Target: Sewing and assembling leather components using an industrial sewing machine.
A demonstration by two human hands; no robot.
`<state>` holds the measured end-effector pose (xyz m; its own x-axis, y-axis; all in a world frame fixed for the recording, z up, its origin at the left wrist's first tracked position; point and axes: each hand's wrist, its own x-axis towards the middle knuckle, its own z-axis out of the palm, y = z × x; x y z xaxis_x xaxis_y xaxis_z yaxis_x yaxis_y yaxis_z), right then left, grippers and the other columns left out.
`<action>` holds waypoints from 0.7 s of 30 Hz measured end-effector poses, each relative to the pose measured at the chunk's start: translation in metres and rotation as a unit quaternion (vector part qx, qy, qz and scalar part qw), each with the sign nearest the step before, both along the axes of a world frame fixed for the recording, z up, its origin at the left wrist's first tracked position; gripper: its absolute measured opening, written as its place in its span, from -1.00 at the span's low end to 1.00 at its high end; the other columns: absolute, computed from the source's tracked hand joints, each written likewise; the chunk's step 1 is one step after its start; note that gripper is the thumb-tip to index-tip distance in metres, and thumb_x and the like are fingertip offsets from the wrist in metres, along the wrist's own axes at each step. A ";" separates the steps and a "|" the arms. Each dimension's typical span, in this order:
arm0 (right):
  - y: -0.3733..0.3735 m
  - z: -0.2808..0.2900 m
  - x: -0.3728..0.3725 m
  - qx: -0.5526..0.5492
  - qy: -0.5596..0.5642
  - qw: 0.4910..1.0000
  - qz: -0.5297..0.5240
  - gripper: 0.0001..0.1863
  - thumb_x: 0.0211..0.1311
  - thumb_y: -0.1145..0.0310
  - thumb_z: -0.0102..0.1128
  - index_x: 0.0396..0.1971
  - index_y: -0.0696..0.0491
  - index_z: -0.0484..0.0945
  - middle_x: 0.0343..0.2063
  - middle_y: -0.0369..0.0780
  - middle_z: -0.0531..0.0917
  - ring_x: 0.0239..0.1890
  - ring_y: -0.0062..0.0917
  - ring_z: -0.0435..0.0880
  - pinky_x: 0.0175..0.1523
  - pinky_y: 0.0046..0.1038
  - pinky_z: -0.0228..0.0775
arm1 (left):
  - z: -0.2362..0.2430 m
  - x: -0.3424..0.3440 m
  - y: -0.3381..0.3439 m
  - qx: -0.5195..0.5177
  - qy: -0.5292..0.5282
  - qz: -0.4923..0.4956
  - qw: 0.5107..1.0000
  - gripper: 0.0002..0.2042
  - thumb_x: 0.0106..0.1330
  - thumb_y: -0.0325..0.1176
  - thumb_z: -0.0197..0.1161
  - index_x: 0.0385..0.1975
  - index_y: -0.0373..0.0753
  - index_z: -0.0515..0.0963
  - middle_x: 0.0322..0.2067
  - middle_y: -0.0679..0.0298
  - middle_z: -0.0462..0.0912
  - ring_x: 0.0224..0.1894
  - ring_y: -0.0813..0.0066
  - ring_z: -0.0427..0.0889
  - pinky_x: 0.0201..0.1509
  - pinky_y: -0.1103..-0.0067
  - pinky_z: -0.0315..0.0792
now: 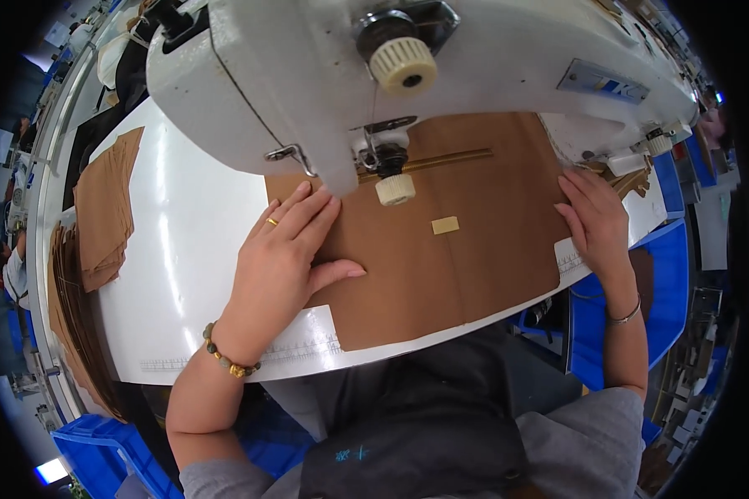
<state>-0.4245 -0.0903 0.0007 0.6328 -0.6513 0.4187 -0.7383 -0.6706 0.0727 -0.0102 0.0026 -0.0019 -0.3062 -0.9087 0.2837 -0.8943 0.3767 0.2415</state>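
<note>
A large brown fabric panel (508,249) lies flat on the white table under a white sewing machine (491,50). It has a small yellowish tag (445,225) near its middle and a narrow zipper-like strip (449,160) across its upper part. My left hand (279,249) rests flat on the panel's left side, fingers stretched out near the needle area and thumb apart. My right hand (595,218) touches the panel's right edge with fingers extended and thumb apart, holding nothing. The machine head hides the stitching point.
Brown fabric pieces (108,208) are stacked on the table's left, with more layers (71,308) hanging over its edge. Blue bins stand at the lower left (112,453) and at the right (666,308). A printed ruler (300,351) runs along the front edge of the table.
</note>
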 end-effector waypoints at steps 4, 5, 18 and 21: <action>0.008 0.015 0.044 -0.007 -0.072 0.997 0.036 -0.74 0.16 0.42 0.47 -0.14 0.14 0.75 -0.01 -0.16 0.75 0.03 -0.22 0.74 0.11 -0.22 0.61 | -0.001 -0.001 0.000 0.003 0.005 0.001 1.000 -0.29 0.02 0.05 0.56 0.10 -0.35 0.66 0.26 0.15 0.63 0.36 0.03 0.55 0.39 0.27 0.49; 0.012 0.018 0.063 0.032 -0.100 0.992 0.062 -0.74 0.16 0.41 0.48 -0.14 0.13 0.74 0.00 -0.16 0.74 0.02 -0.23 0.74 0.11 -0.23 0.61 | -0.001 -0.002 0.001 0.006 -0.002 0.005 1.000 -0.29 0.02 0.05 0.56 0.10 -0.35 0.66 0.26 0.15 0.63 0.36 0.03 0.55 0.39 0.27 0.49; 0.001 -0.009 0.186 0.084 -0.036 0.970 0.224 -0.54 0.09 0.05 0.48 -0.16 0.11 0.72 -0.10 -0.06 0.72 0.15 -0.24 0.68 0.34 -0.19 0.45 | -0.006 -0.012 0.003 -0.031 -0.005 0.018 0.999 -0.31 0.05 0.05 0.53 0.10 -0.35 0.67 0.16 0.15 0.68 0.29 0.13 0.62 0.31 0.32 0.54; 0.003 -0.010 0.186 0.093 -0.036 0.971 0.216 -0.53 0.07 0.05 0.49 -0.17 0.13 0.73 -0.12 -0.04 0.72 0.15 -0.22 0.68 0.36 -0.20 0.45 | -0.005 -0.011 0.003 -0.027 -0.011 0.017 0.999 -0.31 0.05 0.06 0.53 0.11 -0.33 0.67 0.17 0.17 0.68 0.29 0.16 0.62 0.31 0.35 0.54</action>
